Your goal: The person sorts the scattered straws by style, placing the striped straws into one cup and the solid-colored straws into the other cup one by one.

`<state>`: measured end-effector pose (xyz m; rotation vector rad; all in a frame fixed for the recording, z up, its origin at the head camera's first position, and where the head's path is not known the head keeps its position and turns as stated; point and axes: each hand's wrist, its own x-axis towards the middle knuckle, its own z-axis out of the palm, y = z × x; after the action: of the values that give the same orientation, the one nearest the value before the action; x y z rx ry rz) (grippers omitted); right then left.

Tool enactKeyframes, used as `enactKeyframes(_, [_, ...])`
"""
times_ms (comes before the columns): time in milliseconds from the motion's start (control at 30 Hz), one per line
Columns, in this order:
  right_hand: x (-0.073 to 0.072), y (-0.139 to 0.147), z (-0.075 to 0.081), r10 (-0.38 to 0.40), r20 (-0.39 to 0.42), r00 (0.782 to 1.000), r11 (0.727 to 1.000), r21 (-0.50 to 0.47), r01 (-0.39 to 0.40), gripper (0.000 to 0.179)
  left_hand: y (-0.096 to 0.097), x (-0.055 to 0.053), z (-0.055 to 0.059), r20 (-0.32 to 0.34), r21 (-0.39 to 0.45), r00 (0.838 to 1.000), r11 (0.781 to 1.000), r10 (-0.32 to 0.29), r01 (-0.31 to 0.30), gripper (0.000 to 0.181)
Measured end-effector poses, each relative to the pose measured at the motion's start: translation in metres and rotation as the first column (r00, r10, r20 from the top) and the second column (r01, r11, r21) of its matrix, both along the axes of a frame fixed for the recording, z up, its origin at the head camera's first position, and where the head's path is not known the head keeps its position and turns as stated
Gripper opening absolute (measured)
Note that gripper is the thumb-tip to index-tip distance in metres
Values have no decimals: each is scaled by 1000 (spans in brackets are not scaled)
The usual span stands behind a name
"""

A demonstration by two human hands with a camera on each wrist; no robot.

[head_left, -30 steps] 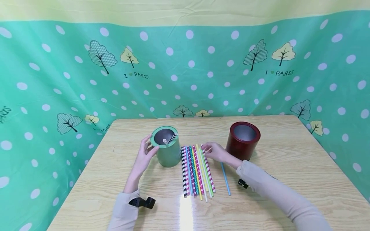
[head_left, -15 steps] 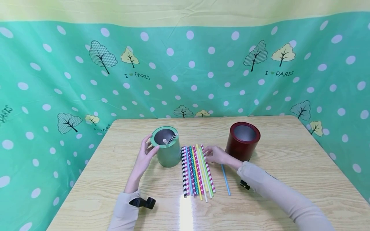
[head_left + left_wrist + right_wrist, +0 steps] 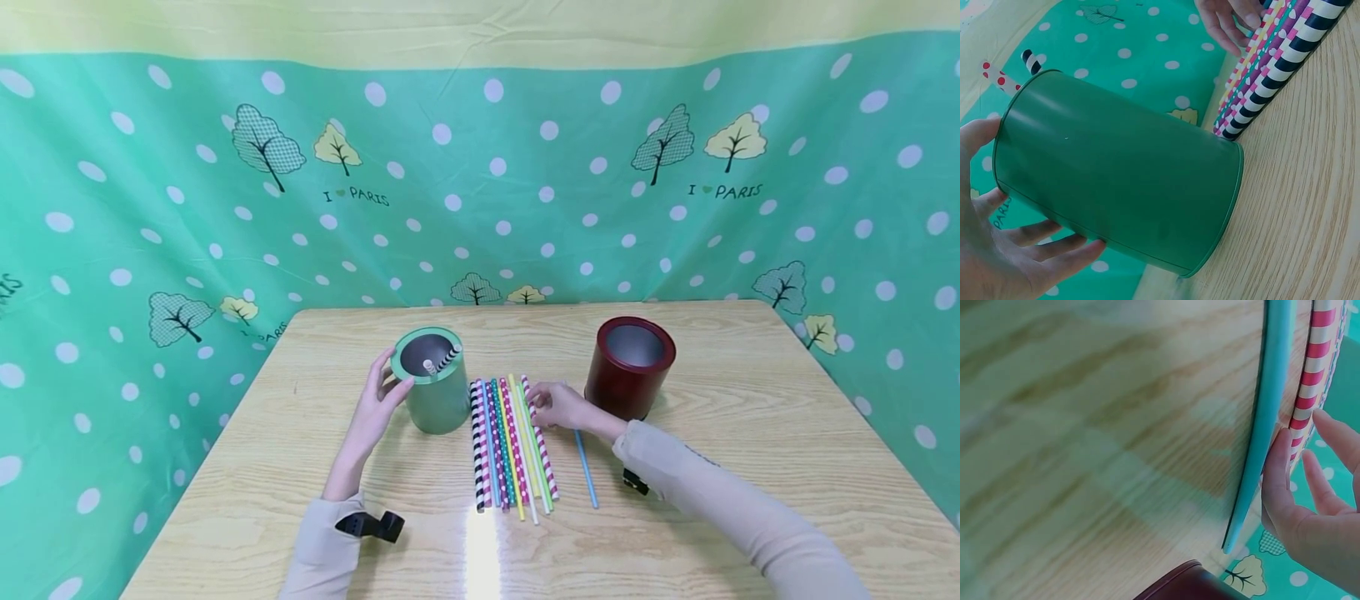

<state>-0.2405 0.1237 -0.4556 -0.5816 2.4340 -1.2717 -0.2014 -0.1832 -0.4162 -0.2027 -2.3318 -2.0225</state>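
My left hand (image 3: 375, 402) holds the green can (image 3: 438, 404) by its side and rim, thumb and fingers bent about the wall in the left wrist view. A black-striped straw (image 3: 1031, 61) and a red-dotted straw (image 3: 999, 76) stick out of that can. My right hand (image 3: 558, 406) is at the right side of a row of straws. There, in the right wrist view, its fingertips pinch a pink-and-white striped straw (image 3: 1313, 378), which still lies flat on the table. A loose blue straw (image 3: 586, 467) lies to its right, partly hidden under the wrist.
A dark red can (image 3: 626, 379) stands behind the right forearm. Striped, dotted and plain straws (image 3: 504, 450) lie side by side on the wooden table (image 3: 337, 342). A green dotted cloth (image 3: 525, 192) hangs behind the table's far edge.
My right hand has shifted slightly toward me along the right edge of the straw row. The left hand and the green can have stayed in place.
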Motion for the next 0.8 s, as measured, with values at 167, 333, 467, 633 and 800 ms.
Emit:
enactKeyframes(167, [-2, 0, -1, 3, -6, 1000, 1000, 12, -3, 31, 2, 0, 1, -13, -3, 1000, 1000, 8, -8, 59])
enactKeyframes(333, [-3, 1, -2, 0, -16, 1000, 1000, 25, 1, 29, 2, 1, 1, -15, -7, 1000, 1000, 9, -9, 58])
enactKeyframes(467, [-3, -1, -3, -32, -6, 999, 998, 50, 32, 28, 2, 0, 0, -16, -8, 1000, 1000, 10, -10, 57])
enactKeyframes(633, [-3, -3, -4, -56, -32, 998, 996, 74, 58, 28, 1, 0, 0, -22, -4, 1000, 1000, 11, -11, 58])
enactKeyframes(800, [-2, -4, -5, -58, -74, 996, 994, 86, 65, 28, 1, 0, 0, -21, -5, 1000, 1000, 10, -10, 58])
